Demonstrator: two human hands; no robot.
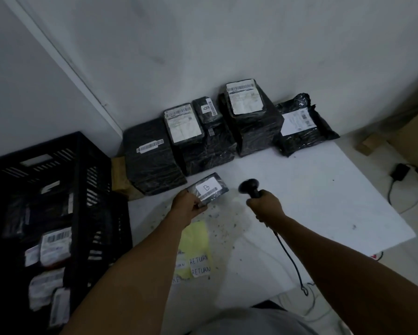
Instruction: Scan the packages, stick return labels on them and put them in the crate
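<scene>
Small black package (208, 189) is gripped at its near-left corner by the left hand (188, 204), fingers curled round the edge, held just above the white surface (324, 189). White label with a handwritten mark and a barcode faces up. Handheld scanner (249, 187) is clasped by the grip in the right hand (266, 205), fist fully wrapped; scanner head sits just right of the package, near it but not touching. Scanner cable (290, 259) is trailed back across the surface toward the body.

Row of black wrapped parcels (203, 141) is lined up against the wall (227, 44) behind the held package: five visible, most with white barcode labels on top, the rightmost a crumpled poly bag (299, 126). Nearest parcel of the row is just behind the held one.

Black slatted crate (58, 189) is seen at left, beside the surface, with several labelled packages already lying inside. Yellow sheet (195, 240) with white "RETURN" labels (199, 264) lies on the surface between the forearms, partly covered by the left arm. Dark specks are scattered on the surface near it. A power adapter (400, 172) with cord is seen on the floor at right.
</scene>
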